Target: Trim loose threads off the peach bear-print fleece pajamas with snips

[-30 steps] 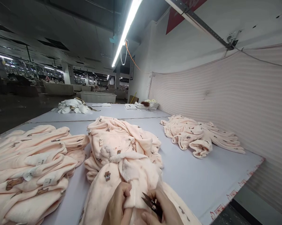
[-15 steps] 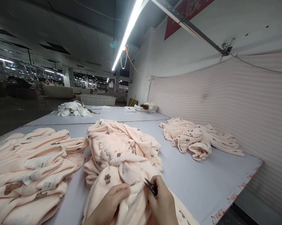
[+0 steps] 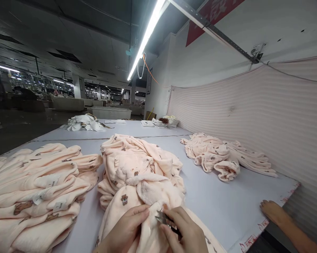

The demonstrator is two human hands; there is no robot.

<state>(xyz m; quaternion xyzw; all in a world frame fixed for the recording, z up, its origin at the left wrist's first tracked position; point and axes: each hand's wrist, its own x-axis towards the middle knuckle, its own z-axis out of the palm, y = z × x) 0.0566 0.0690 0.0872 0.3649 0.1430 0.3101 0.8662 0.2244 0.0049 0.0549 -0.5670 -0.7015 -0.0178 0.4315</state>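
Grey table, fleece garment in front. Left hand fingers pinch it; right hand fingers grip thread snips.

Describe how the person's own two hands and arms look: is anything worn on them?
Both the left hand and the right hand are bare. No gloves, rings or watch can be seen, and no sleeve shows on the visible part of the wrists.

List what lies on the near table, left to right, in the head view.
A stacked fleece pile → middle fleece heap, pinched by the left hand, right hand holding snips on it → loose fleece heap → another person's hand at the table edge.
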